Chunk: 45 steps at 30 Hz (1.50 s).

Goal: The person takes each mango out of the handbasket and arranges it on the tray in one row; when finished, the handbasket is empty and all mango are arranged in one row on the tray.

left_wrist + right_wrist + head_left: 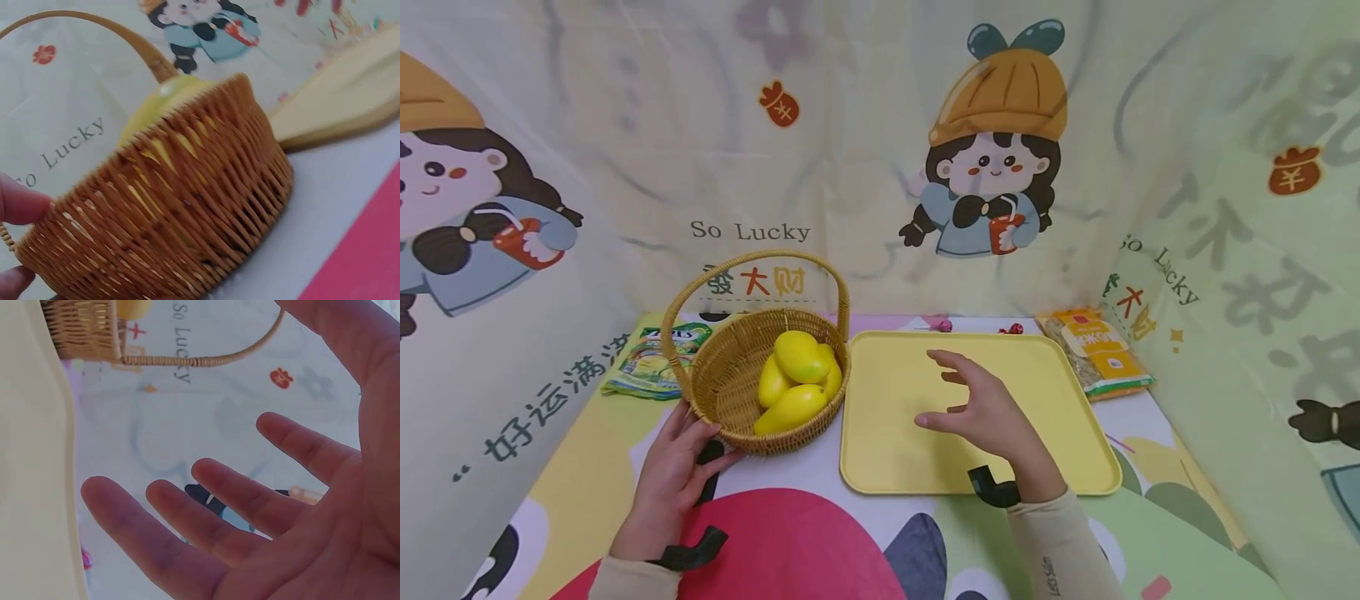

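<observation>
A round wicker basket (730, 367) with a tall arched handle stands left of the middle in the head view. Several yellow mangoes (801, 357) lie in its right half. My left hand (673, 467) holds the basket at its near left side; in the left wrist view the thumb (25, 201) presses at the woven rim and another finger lies lower on the side. Over the yellow tray (887, 462), my right hand (981, 408) hovers with fingers spread and nothing in it. The right wrist view shows its bare palm and fingers (244, 494).
A green packet (658, 360) lies behind the basket on the left. On the right, an orange packet (1093, 354) lies by the tray's far corner. Two small reddish items, one a red piece (1016, 328), sit behind the tray. Printed cloth walls enclose the back and sides.
</observation>
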Each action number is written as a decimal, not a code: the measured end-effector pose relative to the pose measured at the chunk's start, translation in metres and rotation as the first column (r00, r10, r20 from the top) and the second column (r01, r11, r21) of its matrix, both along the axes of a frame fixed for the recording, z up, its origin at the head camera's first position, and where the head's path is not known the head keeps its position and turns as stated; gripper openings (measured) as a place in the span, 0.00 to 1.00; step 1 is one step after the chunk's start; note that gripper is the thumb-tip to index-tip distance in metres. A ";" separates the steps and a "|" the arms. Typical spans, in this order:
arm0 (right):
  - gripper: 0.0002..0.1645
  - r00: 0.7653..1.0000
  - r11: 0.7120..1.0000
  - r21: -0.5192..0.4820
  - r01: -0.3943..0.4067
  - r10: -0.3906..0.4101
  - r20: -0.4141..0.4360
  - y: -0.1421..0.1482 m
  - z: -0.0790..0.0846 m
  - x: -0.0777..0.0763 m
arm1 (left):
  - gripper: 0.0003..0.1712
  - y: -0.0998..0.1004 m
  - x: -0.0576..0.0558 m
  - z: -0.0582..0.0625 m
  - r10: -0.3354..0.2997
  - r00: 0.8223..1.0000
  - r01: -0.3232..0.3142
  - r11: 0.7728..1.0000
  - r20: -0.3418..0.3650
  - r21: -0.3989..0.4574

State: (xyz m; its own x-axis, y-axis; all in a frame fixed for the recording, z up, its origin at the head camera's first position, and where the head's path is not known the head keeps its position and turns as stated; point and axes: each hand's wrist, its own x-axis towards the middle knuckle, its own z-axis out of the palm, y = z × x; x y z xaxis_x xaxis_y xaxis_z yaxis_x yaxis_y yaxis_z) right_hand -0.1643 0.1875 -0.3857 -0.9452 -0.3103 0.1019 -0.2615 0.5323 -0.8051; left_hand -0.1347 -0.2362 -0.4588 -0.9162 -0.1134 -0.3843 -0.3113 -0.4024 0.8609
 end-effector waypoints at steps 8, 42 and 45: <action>0.55 1.000 1.000 0.005 0.000 0.000 -0.005 -0.004 0.000 0.003 | 0.49 0.003 -0.001 -0.004 0.001 1.000 -0.001 0.999 -0.011 -0.032; 0.54 0.938 0.857 0.409 -0.313 0.345 -0.005 -0.157 0.038 -0.089 | 0.50 0.002 0.001 -0.005 0.021 0.999 -0.022 0.998 -0.025 -0.050; 0.52 0.941 0.843 0.447 -0.300 0.337 -0.005 -0.170 0.029 -0.092 | 0.49 0.002 0.001 -0.006 0.016 1.000 -0.017 0.998 -0.023 -0.056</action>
